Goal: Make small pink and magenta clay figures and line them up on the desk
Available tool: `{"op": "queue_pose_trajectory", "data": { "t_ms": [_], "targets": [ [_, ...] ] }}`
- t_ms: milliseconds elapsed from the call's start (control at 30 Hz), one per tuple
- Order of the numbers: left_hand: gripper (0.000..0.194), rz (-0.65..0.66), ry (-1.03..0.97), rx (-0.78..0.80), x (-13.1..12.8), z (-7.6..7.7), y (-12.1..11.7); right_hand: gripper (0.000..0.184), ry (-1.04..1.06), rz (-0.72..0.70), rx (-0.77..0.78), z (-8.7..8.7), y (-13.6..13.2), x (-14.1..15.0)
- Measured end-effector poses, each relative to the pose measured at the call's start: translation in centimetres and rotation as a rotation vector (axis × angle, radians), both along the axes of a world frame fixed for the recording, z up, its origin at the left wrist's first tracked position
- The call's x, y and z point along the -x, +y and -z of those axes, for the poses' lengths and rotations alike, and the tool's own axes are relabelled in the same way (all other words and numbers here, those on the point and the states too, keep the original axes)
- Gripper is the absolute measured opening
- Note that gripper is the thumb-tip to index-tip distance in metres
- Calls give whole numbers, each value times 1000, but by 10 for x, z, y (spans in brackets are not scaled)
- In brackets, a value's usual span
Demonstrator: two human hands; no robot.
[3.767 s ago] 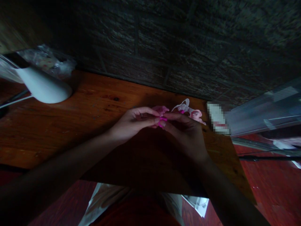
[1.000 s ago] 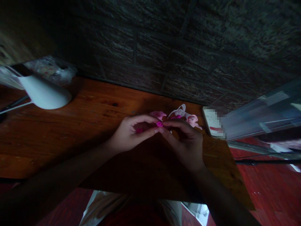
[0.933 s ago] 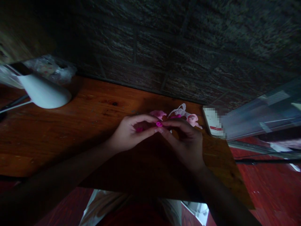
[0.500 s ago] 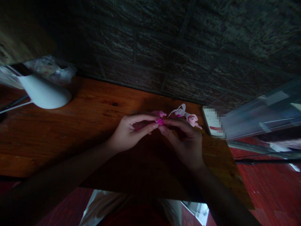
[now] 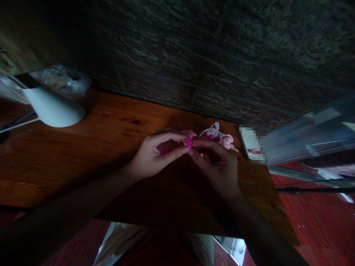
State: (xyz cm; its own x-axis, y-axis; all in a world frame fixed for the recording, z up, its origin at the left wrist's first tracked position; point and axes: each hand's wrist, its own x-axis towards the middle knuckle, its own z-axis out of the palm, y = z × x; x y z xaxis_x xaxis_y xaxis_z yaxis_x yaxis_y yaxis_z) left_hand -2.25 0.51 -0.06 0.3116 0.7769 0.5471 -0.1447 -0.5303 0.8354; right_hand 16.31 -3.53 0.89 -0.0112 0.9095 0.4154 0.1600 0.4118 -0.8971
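My left hand (image 5: 155,157) and my right hand (image 5: 217,168) meet fingertip to fingertip over the wooden table (image 5: 83,147). Both pinch a small bright pink piece (image 5: 189,142) held between them; its shape is too small and dim to name. A second pink bit (image 5: 164,150) shows inside my left palm. Just beyond the fingers, pale pink and white scraps (image 5: 219,136) lie on the table.
A white rounded lamp base (image 5: 54,109) stands at the far left with a crumpled clear plastic bag (image 5: 59,79) behind it. A white box (image 5: 252,146) lies right of the scraps. A dark brick wall (image 5: 222,55) backs the table. The red floor (image 5: 318,225) shows at right.
The hands stay together at the same spot. The fingers have shifted slightly, turning the pink piece between the fingertips. The view has barely moved.
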Motion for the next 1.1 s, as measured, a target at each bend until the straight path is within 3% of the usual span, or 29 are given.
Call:
{"op": "queue_pose_trajectory", "data": {
  "t_ms": [200,367,533,700,967,1100],
  "targets": [
    [20,-34,55,-93,2,-3,0,24,-20,0,-11,0,0,0],
    [15,-36,76,-77,3,-5,-1,27,9,-33,26,1,-1,0],
    [28,-26,91,-56,6,-5,-2,26,31,-23,47,-2,0,1],
    [19,-105,124,-113,7,-10,-2,27,67,-11,87,-3,0,1],
    [23,-214,138,-188,5,-8,-4,22,167,72,112,1,-3,12],
    [24,-204,164,-250,6,-9,-4,19,273,73,165,1,-4,16]
  ]
}}
